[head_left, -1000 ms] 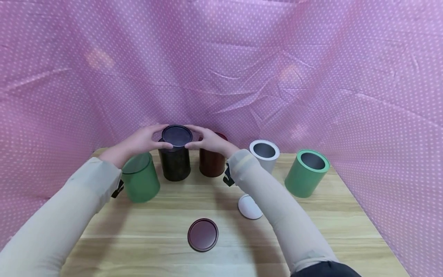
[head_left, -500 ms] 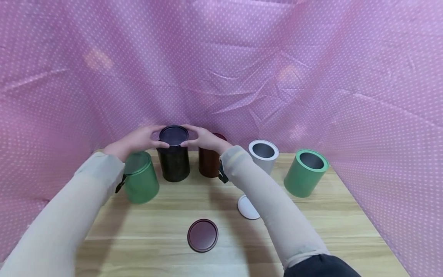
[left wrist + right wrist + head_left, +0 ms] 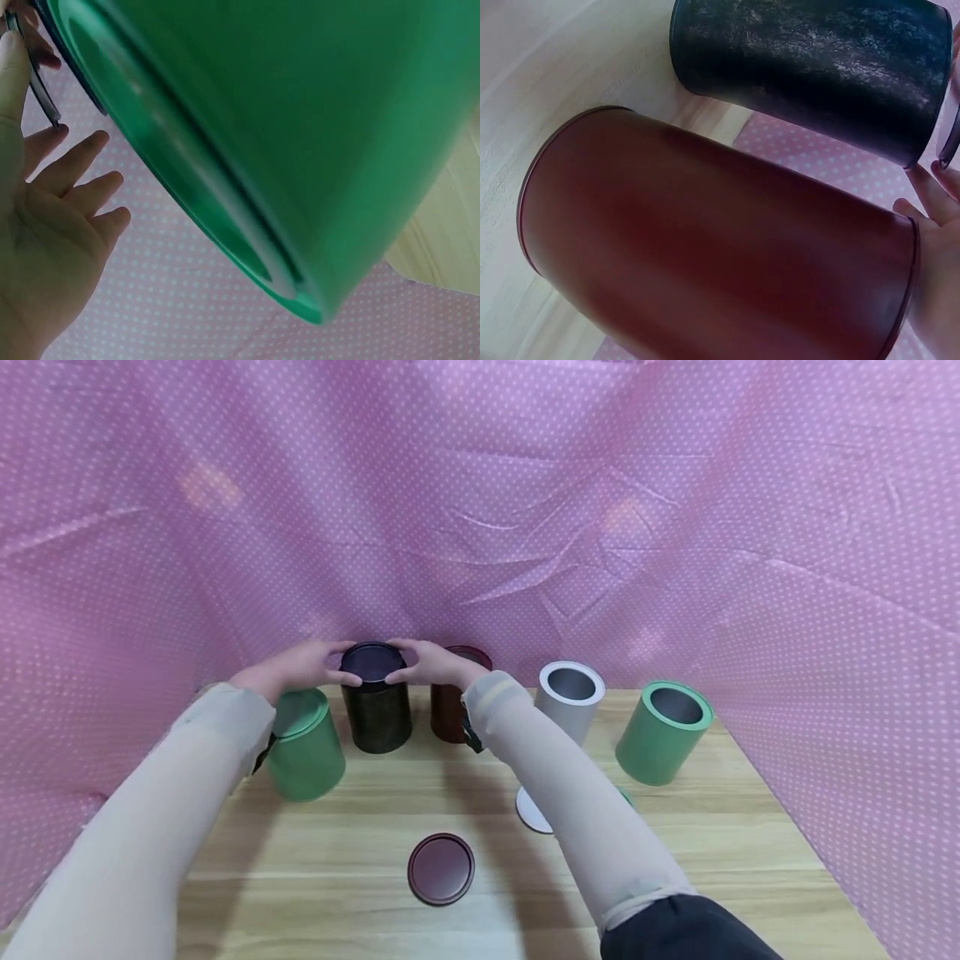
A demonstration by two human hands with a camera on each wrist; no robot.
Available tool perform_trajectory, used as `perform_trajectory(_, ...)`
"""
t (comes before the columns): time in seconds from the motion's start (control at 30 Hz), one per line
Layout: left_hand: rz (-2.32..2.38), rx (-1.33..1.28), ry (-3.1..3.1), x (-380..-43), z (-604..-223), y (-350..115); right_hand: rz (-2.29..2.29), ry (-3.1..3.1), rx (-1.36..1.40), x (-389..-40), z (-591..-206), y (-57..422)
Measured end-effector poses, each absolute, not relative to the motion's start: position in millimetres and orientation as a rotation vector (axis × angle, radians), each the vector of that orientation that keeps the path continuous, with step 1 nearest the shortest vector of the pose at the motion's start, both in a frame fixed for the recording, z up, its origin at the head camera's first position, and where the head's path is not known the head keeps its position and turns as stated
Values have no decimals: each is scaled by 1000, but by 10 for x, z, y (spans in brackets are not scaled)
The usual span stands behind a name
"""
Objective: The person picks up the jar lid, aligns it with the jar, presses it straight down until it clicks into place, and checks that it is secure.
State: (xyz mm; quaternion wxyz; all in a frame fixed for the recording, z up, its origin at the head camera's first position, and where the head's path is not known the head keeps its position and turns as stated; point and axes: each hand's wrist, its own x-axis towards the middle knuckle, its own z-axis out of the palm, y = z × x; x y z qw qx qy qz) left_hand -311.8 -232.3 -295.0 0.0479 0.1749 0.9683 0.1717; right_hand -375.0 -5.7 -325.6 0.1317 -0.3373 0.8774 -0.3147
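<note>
A round black lid (image 3: 372,662) is held between both hands at the top of the black can (image 3: 381,722). My left hand (image 3: 303,666) pinches the lid's left edge between thumb and fingers. On the opposite edge, my right hand (image 3: 431,664) does the same. In the right wrist view a narrow gap shows between the lid (image 3: 950,139) and the rim of the black can (image 3: 817,71). A green can (image 3: 322,150) with a green top fills much of the left wrist view, beside the left hand. The red-brown can (image 3: 705,240) stands close by the right hand.
On the right stand an open white can (image 3: 570,693) and an open green can (image 3: 660,735). A dark red lid (image 3: 441,869) lies on the wooden table (image 3: 330,877). A white lid (image 3: 531,812) is partly covered by the right forearm. Pink dotted cloth (image 3: 480,527) encloses the table.
Both hands have lowered the black lid and shifted it slightly left over the black can. A sliver of green now shows beside the right forearm.
</note>
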Motion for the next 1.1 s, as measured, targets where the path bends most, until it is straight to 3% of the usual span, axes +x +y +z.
perform_trajectory(1.1, 412, 550, 2899, -3141, -3053, -2292, -775, 2461, -894, -3784, -3285, -95)
